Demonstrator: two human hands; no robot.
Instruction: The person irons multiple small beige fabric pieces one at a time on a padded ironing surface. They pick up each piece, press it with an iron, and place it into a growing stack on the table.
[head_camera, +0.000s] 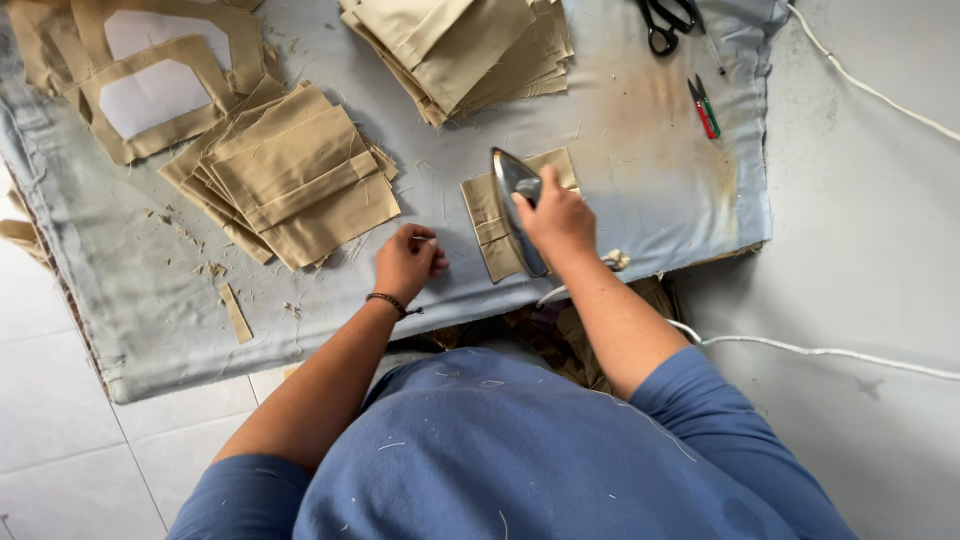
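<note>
My right hand (556, 218) grips the handle of a silver clothes iron (512, 178) that rests on a small folded tan fabric piece (483, 215) on the pale blue ironing cloth (640, 180). My left hand (407, 262) lies curled on the cloth just left of that piece, fingers closed, a thin pale object possibly pinched at the fingertips. A dark bracelet circles the left wrist.
A fanned stack of tan pieces (285, 175) lies to the left, another stack (460, 50) at the top. Tan frame-shaped cutouts (150, 70) sit top left. Black scissors (665, 22) and red-green snips (703, 105) lie top right. A white cord (820, 350) trails right.
</note>
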